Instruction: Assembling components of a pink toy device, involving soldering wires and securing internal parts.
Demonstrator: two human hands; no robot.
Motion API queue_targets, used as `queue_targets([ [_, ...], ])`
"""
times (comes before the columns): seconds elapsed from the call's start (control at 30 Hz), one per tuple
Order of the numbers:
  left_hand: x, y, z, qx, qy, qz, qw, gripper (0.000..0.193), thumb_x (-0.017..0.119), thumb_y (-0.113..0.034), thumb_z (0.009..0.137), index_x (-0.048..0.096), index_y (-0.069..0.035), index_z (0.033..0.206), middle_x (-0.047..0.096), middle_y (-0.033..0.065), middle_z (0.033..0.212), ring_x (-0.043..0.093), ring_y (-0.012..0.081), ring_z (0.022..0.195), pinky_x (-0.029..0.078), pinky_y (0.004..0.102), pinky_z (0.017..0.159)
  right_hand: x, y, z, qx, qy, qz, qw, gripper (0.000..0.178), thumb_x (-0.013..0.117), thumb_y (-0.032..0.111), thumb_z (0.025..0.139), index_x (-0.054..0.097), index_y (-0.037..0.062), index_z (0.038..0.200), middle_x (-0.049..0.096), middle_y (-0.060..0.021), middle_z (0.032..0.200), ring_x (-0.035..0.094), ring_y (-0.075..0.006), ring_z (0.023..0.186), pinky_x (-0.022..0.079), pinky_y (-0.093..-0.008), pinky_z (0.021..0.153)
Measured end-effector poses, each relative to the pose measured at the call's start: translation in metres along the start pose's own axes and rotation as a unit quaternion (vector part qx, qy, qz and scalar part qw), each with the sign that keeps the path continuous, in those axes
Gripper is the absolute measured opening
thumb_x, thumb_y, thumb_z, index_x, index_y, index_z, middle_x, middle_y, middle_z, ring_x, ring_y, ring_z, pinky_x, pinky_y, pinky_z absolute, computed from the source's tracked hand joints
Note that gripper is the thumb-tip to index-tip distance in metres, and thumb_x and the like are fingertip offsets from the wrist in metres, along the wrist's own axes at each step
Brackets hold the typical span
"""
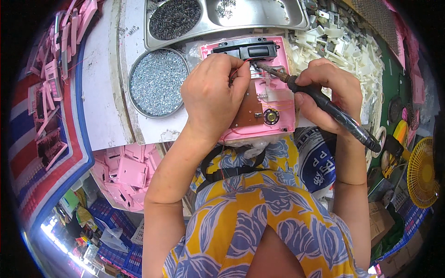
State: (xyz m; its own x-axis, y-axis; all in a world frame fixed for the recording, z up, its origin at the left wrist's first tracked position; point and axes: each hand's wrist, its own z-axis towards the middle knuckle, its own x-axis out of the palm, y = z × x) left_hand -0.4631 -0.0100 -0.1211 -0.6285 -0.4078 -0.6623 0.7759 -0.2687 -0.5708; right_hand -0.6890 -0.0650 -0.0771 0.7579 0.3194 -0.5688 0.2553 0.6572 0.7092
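Note:
A pink plastic housing (pixel 285 121) lies face up on the bench in front of me. Inside it are a brown circuit board (pixel 244 112), a small round speaker (pixel 271 116) and a long black plastic unit (pixel 260 51) along the far side. With thumb and forefinger together, my left hand (pixel 208 90) pinches a thin red wire (pixel 249 60) close to the black unit. My right hand (pixel 331 90) grips a soldering iron (pixel 336 113) by its black handle. The iron's tip reaches the metal contacts beside the black unit, near my left fingertips; whether it touches cannot be made out.
Left of the housing stands a round tin (pixel 184 99) of small screws. Beyond is a metal tray (pixel 215 30) holding dark springs (pixel 174 19). White plastic parts (pixel 333 51) are heaped at right, pink shells (pixel 132 171) at lower left. A yellow fan (pixel 422 171) stands far right.

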Motion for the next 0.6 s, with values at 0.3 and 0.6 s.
queue_targets([
  [0.3,0.003,0.0,-0.001,-0.009,-0.012,-0.005,1.0,0.015,0.078,-0.011,0.079,0.063,-0.009,0.078,0.062,0.0061,0.072,0.062,0.0257,0.062,0.048,0.0369,0.054,-0.002,-0.006,-0.002,0.011,-0.007,0.031,0.999,0.019,0.078,0.011,0.077,0.071,0.0039,0.093,0.068,-0.0054,0.078,0.06,-0.0141,0.059,0.047,-0.0265,0.057],
  [0.6,0.002,-0.001,-0.001,-0.007,-0.006,0.01,1.0,0.012,0.079,-0.009,0.083,0.068,-0.005,0.081,0.068,0.0067,0.073,0.064,0.0193,0.06,0.049,0.0304,0.056,-0.014,0.005,-0.017,0.022,-0.022,0.03,0.999,0.021,0.078,0.009,0.077,0.07,0.0001,0.094,0.067,-0.0078,0.08,0.061,-0.0133,0.062,0.048,-0.0244,0.057],
])
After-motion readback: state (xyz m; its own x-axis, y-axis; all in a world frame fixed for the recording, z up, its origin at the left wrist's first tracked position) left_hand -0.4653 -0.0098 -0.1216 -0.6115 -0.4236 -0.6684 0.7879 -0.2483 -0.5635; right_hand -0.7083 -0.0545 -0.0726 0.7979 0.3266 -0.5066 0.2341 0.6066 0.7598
